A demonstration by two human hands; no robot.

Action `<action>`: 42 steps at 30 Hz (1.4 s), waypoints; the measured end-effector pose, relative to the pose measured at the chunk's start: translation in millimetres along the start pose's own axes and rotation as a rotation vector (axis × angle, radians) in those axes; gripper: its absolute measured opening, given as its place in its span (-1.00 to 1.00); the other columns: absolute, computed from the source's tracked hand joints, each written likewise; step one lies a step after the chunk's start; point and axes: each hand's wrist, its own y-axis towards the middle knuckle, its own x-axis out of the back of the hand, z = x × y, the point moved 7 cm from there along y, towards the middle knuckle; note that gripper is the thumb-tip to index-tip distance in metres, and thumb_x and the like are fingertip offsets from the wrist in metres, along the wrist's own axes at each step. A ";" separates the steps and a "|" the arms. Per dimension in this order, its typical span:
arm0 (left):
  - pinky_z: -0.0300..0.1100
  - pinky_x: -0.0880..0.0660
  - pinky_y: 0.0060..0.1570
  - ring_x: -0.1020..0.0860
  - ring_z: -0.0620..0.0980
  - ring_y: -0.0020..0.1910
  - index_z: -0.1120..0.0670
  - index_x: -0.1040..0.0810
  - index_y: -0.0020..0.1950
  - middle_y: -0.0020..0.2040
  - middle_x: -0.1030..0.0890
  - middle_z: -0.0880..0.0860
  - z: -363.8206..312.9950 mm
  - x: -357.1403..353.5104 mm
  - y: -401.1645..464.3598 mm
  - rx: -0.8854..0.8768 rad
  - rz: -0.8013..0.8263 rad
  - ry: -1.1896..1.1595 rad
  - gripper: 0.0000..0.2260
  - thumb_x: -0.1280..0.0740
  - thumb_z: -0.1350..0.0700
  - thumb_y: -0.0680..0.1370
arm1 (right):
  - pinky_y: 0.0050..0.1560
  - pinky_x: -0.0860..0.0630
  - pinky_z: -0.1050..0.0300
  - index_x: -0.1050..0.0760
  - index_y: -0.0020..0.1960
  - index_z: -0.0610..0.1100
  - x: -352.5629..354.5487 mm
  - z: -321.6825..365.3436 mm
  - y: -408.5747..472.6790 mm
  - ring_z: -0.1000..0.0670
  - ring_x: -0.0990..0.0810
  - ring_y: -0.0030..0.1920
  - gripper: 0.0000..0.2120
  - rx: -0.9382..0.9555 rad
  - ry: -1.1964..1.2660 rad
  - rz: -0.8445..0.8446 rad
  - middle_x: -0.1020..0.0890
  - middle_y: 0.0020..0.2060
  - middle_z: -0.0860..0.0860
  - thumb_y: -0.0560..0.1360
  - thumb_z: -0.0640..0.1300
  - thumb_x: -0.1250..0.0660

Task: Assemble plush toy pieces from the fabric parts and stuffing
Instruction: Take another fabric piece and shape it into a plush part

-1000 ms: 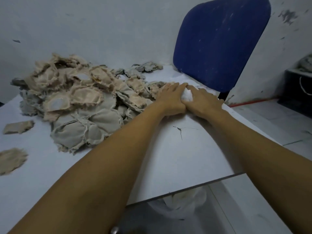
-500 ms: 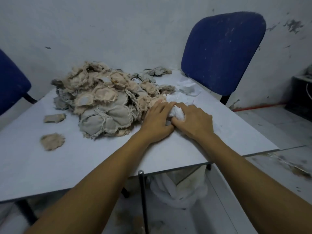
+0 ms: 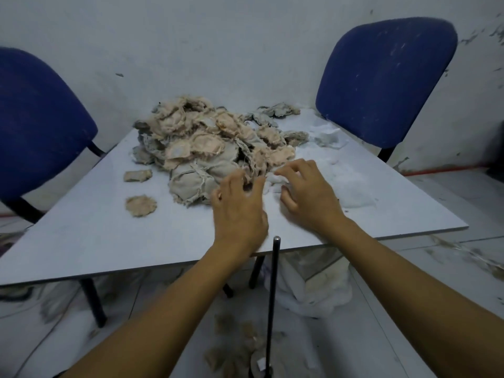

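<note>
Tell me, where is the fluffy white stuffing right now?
In the head view the white stuffing lies on the table, right of the fabric pile, beside the right hand.

Left hand (image 3: 240, 211) and right hand (image 3: 308, 197) now apart, fingers loosened; white stuffing wad (image 3: 275, 181) released, lying on table (image 3: 109, 241) between fingertips.
</note>
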 end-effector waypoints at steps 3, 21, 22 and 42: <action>0.15 -0.17 0.43 -0.12 0.18 0.49 -0.01 -0.28 0.48 0.50 -0.15 0.14 15.9 -6.7 -0.9 0.070 0.096 -0.041 -0.44 -0.30 0.09 0.48 | 0.03 -0.51 -0.10 -0.54 0.24 -0.22 -13.4 23.3 9.0 -0.19 -0.47 0.17 -0.65 -0.006 0.002 0.010 -0.56 0.17 -0.16 0.45 -0.29 -0.35; 0.18 -0.04 0.51 0.01 0.06 0.59 -0.25 0.08 0.58 0.62 -0.05 0.01 17.8 -30.7 11.1 0.106 0.295 -0.253 -0.33 -0.14 0.10 0.55 | 0.22 -0.36 -0.19 -0.40 0.37 0.00 -38.6 -35.8 59.5 -0.23 -0.37 0.30 -0.65 -0.348 -0.220 0.275 -0.51 0.31 -0.07 0.59 -0.11 -0.21; 0.19 -0.05 0.51 0.00 0.07 0.59 -0.25 0.07 0.58 0.62 -0.05 0.01 17.7 -30.4 11.7 0.105 0.294 -0.253 -0.33 -0.14 0.10 0.55 | 0.22 -0.37 -0.20 -0.47 0.26 0.00 -39.4 -34.4 61.2 -0.23 -0.40 0.27 -0.73 -0.349 -0.227 0.300 -0.55 0.23 -0.08 0.59 -0.13 -0.19; -0.09 -0.56 -0.14 -0.57 -0.03 -0.19 0.02 -0.60 -0.04 -0.20 -0.59 -0.01 4.4 4.9 3.1 0.135 0.277 -1.148 -0.85 -0.52 0.14 0.45 | -0.22 -0.61 0.12 -0.56 -0.09 -0.07 5.1 6.3 -18.3 -0.06 -0.66 -0.26 -0.81 -0.378 0.883 0.310 -0.65 -0.24 -0.15 0.41 -0.01 -0.51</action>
